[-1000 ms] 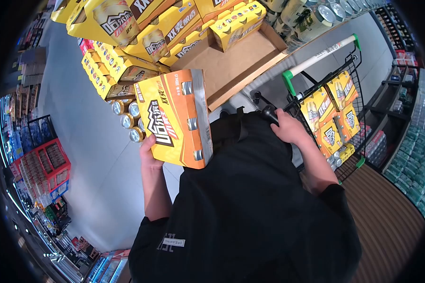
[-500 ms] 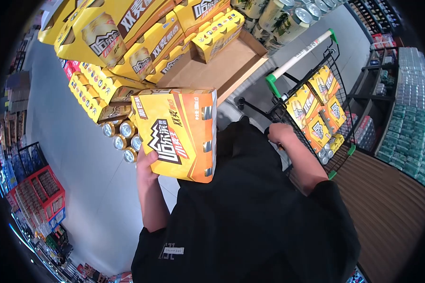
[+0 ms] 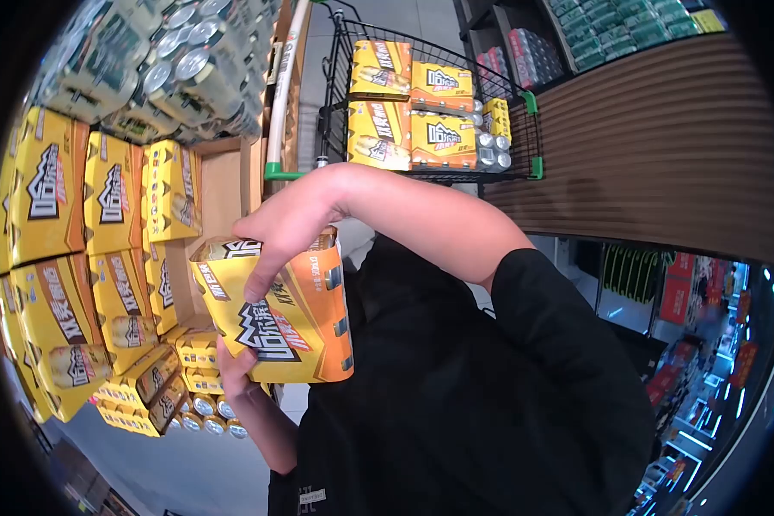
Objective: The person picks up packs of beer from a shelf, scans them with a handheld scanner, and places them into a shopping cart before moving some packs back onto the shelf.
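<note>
Grips yellow beer pack (image 3: 288, 322) from above with right hand (image 3: 284, 228), wrist bent, fingers curled over top edge; cups underside with left hand (image 3: 232, 361).

The beer pack (image 3: 275, 322) reads "哈尔滨".

Supermarket: shopping cart (image 3: 335, 86), stacked beer cartons (image 3: 60, 198)

We note the beer pack (image 3: 284, 318) between right hand (image 3: 288, 228) and left hand (image 3: 232, 365): yellow shading to orange, with a black-and-white peaked logo. Left of the hands, the stacked packs (image 3: 52, 198) are yellow. Beyond the right hand, the shopping cart (image 3: 334, 103) is black wire with green corners.
</note>
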Available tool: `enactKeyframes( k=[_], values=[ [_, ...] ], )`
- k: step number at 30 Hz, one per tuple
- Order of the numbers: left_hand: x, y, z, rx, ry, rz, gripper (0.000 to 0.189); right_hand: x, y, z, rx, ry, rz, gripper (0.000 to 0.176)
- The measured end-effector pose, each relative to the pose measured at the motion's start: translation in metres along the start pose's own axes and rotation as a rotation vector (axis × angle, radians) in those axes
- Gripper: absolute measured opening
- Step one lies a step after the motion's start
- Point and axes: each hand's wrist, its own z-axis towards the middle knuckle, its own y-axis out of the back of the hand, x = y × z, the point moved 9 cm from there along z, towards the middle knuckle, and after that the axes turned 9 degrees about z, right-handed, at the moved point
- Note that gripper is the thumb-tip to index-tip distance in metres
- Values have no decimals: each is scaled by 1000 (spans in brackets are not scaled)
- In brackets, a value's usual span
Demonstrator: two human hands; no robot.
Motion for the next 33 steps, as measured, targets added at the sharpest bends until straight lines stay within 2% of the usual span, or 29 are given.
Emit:
enactKeyframes(
  k=[1, 2, 3, 5, 6, 7, 9, 11, 13, 14, 15, 16, 19, 20, 21, 23, 25, 26, 28, 29, 30, 31, 33],
  values=[
    [-4, -9, 9, -21, 31, 24, 96, -13, 6, -8, -9, 45, 110, 75],
    [-8, -19, 20, 39, 54, 102, 102, -21, 11, -19, -23, 98, 209, 73],
    [-11, -29, 29, 55, 54, 123, 102, -33, 16, -32, -43, 116, 213, 73],
    [-23, -58, 49, 112, 72, 148, 110, -62, 35, -69, -217, 179, 350, 71],
    [-31, -79, 61, 174, 27, 199, 116, -79, 40, -83, -229, 284, 490, 69],
    [-37, -98, 71, 194, 3, 199, 113, -101, 43, -97, -250, 304, 500, 69],
    [-38, -138, 96, 220, 11, 184, 106, -139, 66, -141, -433, 466, 665, 66],
    [-19, -164, 122, 193, 35, 158, 97, -176, 73, -185, -528, 515, 730, 66],
    [13, -191, 152, 237, 90, -30, 77, -204, 74, -233, -589, 583, 839, 70],
    [30, -203, 164, 175, 126, -21, 77, -225, 77, -255, -669, 556, 841, 74],
    [42, -226, 179, 199, 179, -83, 75, -245, 82, -276, -741, 516, 849, 77],
    [50, -253, 193, 249, 196, -43, 77, -263, 83, -296, -791, 580, 939, 89],
    [68, -346, 238, 307, 272, 250, 85, -314, 92, -349, -915, 581, 961, 99],
    [83, -366, 255, 268, 396, 258, 96, -332, 98, -369, -1057, 568, 903, 95],
    [88, -397, 272, 294, 421, 263, 95, -346, 103, -384, -1061, 574, 914, 95],
    [122, -414, 315, 347, 586, 357, 95, -375, 112, -414, -1125, 620, 1008, 97],
    [109, -489, 349, 423, 384, 492, 94, -400, 118, -438, -1213, 736, 1055, 93],
    [112, -511, 365, 400, 378, 516, 94, -417, 120, -446, -1260, 760, 1086, 90],
    [130, -537, 402, 342, 355, 560, 72, -436, 127, -470, -1408, 752, 1102, 86],
    [137, -552, 420, 329, 337, 557, 61, -446, 133, -471, -1401, 752, 1111, 86],
    [142, -571, 437, 323, 338, 589, 43, -462, 137, -477, -1489, 735, 1056, 87],
    [154, -583, 460, 342, 358, 587, 36, -475, 140, -484, -1577, 715, 1003, 88],
    [173, -626, 490, 378, 398, 501, 31, -493, 149, -486, -1617, 692, 1028, 92]
  ],
)
